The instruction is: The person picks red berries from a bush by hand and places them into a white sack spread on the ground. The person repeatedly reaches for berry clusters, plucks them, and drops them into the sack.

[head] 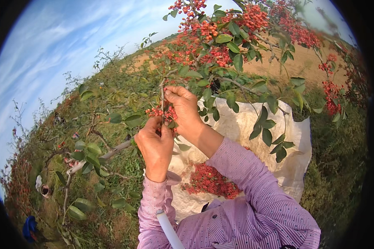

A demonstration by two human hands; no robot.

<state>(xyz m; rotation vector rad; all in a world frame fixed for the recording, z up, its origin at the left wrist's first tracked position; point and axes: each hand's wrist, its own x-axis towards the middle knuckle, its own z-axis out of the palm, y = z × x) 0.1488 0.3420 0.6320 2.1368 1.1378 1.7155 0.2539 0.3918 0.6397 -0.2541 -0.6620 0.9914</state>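
A thin upright twig (162,90) bears a cluster of small red berries (170,113), probably Sichuan pepper. My left hand (155,146) pinches the twig's lower end just below the cluster, thumb and index finger together. My right hand (187,109) is higher, on the right side of the twig. Its thumb and index finger pinch close against the bark, with a bit of red berry at the tips. Its other fingers curl out of sight behind the cluster. Below my forearms, a heap of picked red berries (210,180) lies on a pale cloth sheet (286,168).
A thick grey branch (115,151) crosses to the left. Dense berry clusters (254,17) hang above, and leafy twigs (266,137) droop over the sheet at right. A white tube (170,228) rises before my chest. A blue item (29,228) is at lower left.
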